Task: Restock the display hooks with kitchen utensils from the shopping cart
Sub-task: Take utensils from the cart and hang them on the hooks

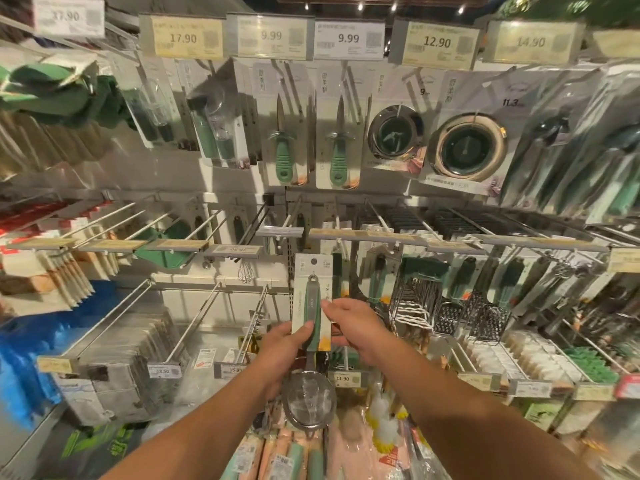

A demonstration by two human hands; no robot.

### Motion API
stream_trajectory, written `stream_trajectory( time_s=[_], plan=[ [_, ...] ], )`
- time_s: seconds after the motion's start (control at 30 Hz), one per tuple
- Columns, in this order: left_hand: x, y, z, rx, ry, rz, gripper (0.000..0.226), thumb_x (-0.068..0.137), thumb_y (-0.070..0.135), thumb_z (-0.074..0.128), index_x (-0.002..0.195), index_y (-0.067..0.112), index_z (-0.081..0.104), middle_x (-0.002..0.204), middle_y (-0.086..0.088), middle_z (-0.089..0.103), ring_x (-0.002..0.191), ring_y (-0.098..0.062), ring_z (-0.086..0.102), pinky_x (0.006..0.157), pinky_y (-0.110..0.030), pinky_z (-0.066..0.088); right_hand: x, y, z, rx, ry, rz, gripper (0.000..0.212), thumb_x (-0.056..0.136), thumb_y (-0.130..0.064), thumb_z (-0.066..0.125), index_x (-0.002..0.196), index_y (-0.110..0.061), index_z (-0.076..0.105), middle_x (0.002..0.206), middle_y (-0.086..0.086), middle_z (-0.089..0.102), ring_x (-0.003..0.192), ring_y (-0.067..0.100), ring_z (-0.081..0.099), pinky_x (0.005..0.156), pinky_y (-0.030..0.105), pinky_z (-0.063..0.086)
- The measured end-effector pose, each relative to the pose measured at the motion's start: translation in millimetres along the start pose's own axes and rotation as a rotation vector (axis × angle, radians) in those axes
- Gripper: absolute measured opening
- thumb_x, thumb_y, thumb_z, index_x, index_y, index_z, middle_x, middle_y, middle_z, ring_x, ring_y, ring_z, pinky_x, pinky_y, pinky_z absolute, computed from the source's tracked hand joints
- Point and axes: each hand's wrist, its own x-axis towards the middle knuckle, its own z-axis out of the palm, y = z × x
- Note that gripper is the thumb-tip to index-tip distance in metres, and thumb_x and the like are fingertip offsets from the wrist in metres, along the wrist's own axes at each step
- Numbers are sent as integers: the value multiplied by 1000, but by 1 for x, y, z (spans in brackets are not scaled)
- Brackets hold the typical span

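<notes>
Green-handled mesh strainer [309,344] on its white backing card is held upright at centre, in front of the hook wall, its round sieve bowl hanging lowest. Left hand [282,349] grips the handle and card from the left, thumb across the front. Right hand [349,323] pinches the card's right edge with curled fingers. Bare display hooks [249,225] project just above and to the left. Oyster knives [284,147] hang higher on the far wall under 9.99 price tags [349,39].
</notes>
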Motion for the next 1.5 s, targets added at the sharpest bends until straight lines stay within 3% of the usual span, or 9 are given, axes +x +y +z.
stream_trajectory(
  time_s=[0.13, 0.23, 0.33, 0.47, 0.73, 0.9, 1.07, 1.33, 1.5],
  plan=[
    [-4, -4, 5, 50, -26, 20, 22, 97, 33, 71, 115, 20, 74, 98, 0, 81, 85, -17, 72, 77, -35, 57, -10, 10, 4, -41, 65, -33, 63, 84, -62, 71, 112, -7, 66, 108, 17, 73, 86, 24, 64, 81, 42, 54],
    [-6, -4, 10, 79, -56, 16, 25, 96, 36, 71, 112, 17, 75, 102, -4, 79, 87, -19, 69, 79, -36, 57, -26, 8, -1, -10, 95, -41, 24, 102, -41, 62, 97, -18, 65, 93, -4, 66, 91, 17, 60, 74, 32, 44],
    [-4, -1, 20, 67, -60, 11, 21, 101, 34, 66, 116, 20, 70, 109, -5, 74, 89, -20, 69, 80, -36, 58, -36, 5, -16, 12, 151, -29, 31, 106, -39, 56, 129, -18, 59, 130, -9, 57, 128, 24, 54, 101, 36, 43],
    [-4, 4, 35, 32, -135, 1, 20, 104, 33, 60, 119, 21, 67, 108, -7, 73, 89, -19, 69, 66, -28, 54, -36, 11, -35, 42, 232, -55, 53, 102, -51, 56, 143, -19, 51, 149, 0, 54, 134, 24, 52, 113, 49, 42],
    [-1, 12, 72, -9, -218, -3, 17, 104, 22, 60, 114, 14, 71, 95, -5, 73, 78, -18, 63, 73, -32, 50, -46, 5, -73, 101, 345, -93, 21, 107, -35, 53, 121, -23, 63, 119, -5, 69, 112, 16, 64, 97, 39, 48],
    [3, 13, 77, -11, -192, -17, 18, 103, 23, 61, 118, 15, 67, 99, -7, 73, 73, -17, 63, 69, -31, 51, -40, -2, -81, 56, 326, -74, 26, 108, -38, 50, 124, -21, 61, 118, -5, 67, 106, 13, 61, 86, 36, 45],
    [10, 16, 68, -30, -153, -39, 20, 103, 22, 61, 120, 12, 66, 95, -7, 74, 69, -15, 65, 63, -28, 55, -20, -6, -80, 66, 343, -33, 28, 106, -41, 52, 124, -22, 61, 120, -2, 68, 111, 22, 63, 105, 49, 48],
    [26, 25, 61, -94, -81, -69, 34, 109, 36, 49, 122, 10, 66, 89, -3, 74, 72, -17, 63, 66, -30, 51, 15, -18, -84, 31, 362, 6, 55, 107, -39, 51, 153, -10, 41, 155, 9, 46, 138, 32, 46, 112, 46, 38],
    [27, 33, 57, -103, -84, -55, 38, 110, 39, 42, 120, 10, 65, 100, -7, 72, 76, -18, 63, 69, -30, 53, 37, -24, -87, 14, 388, 56, 67, 104, -42, 57, 156, -5, 37, 158, 15, 42, 144, 37, 41, 116, 48, 36]
  ],
)
